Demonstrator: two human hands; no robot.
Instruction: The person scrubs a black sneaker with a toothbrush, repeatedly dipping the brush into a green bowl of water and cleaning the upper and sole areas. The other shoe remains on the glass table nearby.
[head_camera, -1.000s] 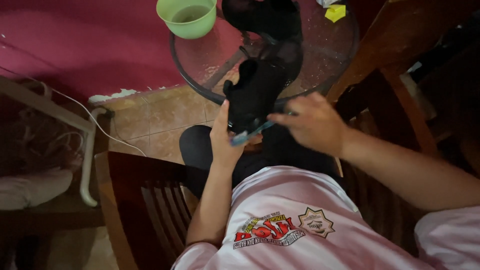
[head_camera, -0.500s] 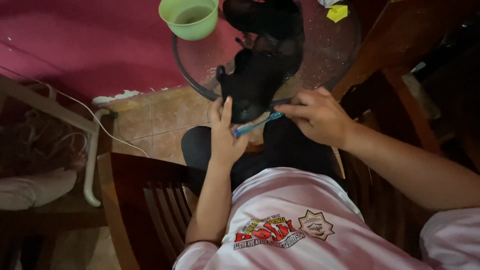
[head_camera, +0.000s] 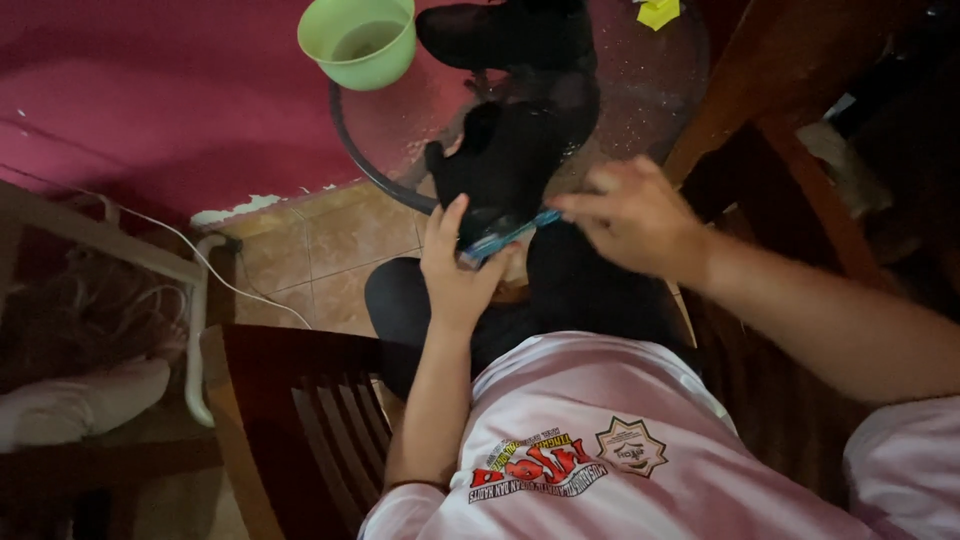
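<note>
Head view, looking down over a pink shirt (head_camera: 600, 450) printed on the front and a lap in dark trousers.

Left hand (head_camera: 455, 275): fingers curling around the near end of a black shoe (head_camera: 510, 160), thumb pointing up along its side, holding it up at the near edge of a round glass table (head_camera: 400, 130).

Right hand (head_camera: 635, 215): blurring with motion; fingers closing narrowly on one end of a blue-handled brush (head_camera: 505, 238), which is lying across the near end of the black shoe, its other end touching the left hand's fingertips. How the fingers are pinching cannot be told exactly.

Black shoe: tilting from the lap up over the table's near edge, between the two hands.

Second black shoe (head_camera: 500, 35): lying on the glass table toward its far edge, just beyond the held one.

Green plastic bowl (head_camera: 358, 42): sitting at the table's far left edge, liquid showing inside.

Yellow scrap (head_camera: 658, 12): lying at the table's far right edge.

Wooden chair (head_camera: 300, 410): standing at the person's left, its slats showing.

Tiled floor (head_camera: 320, 250): showing under the table, a white cable (head_camera: 215, 265) running across it.
</note>
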